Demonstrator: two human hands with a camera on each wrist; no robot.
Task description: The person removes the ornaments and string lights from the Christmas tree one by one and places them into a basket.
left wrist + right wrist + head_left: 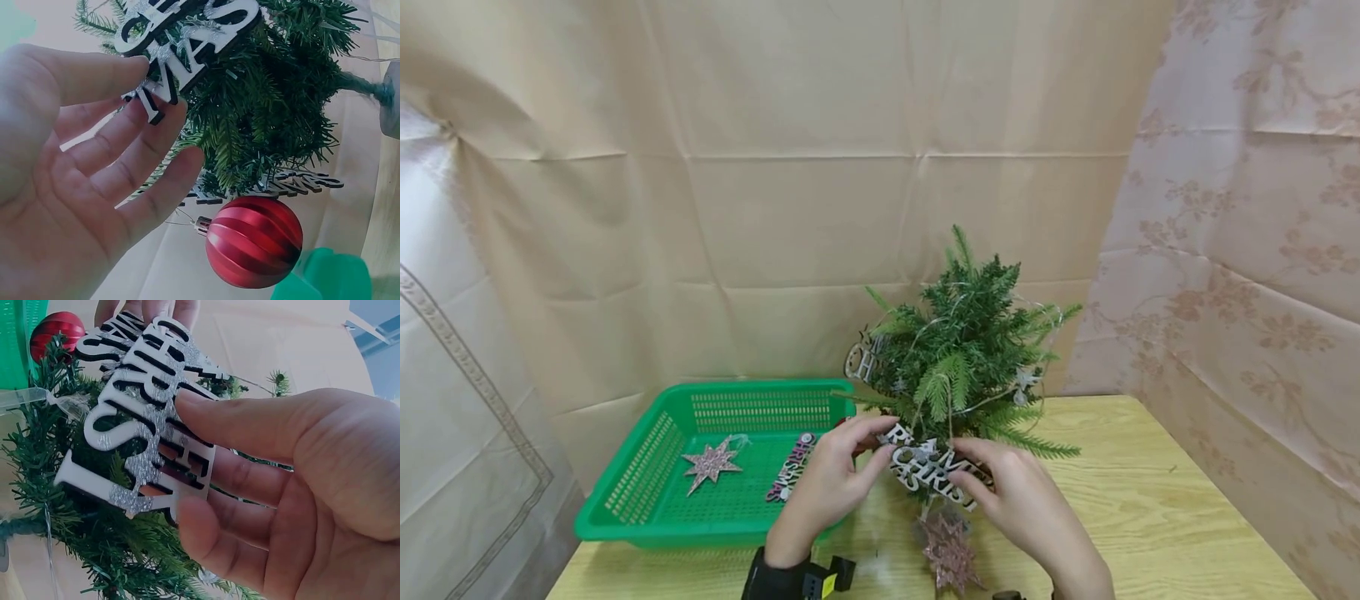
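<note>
A white, silver-glittered "Merry Christmas" letter ornament (936, 471) hangs by a string at the front of a small artificial Christmas tree (973, 358). My left hand (831, 475) pinches its left end; in the left wrist view the thumb lies across the "MAS" letters (187, 53), fingertips behind. At the other end my right hand (1022, 496) holds it, thumb on the front face (147, 419) and fingers behind. Below the ornament is a pink glitter star (951, 550). A shiny red ball (253, 240) hangs on the tree near my left hand.
Left of the tree stands a green plastic basket (677, 532) holding a pink glitter star (711, 465) and a pink letter ornament (792, 468). Another letter ornament (861, 360) hangs on the tree's left side. The wooden table (1157, 500) extends to the right; cloth hangs behind.
</note>
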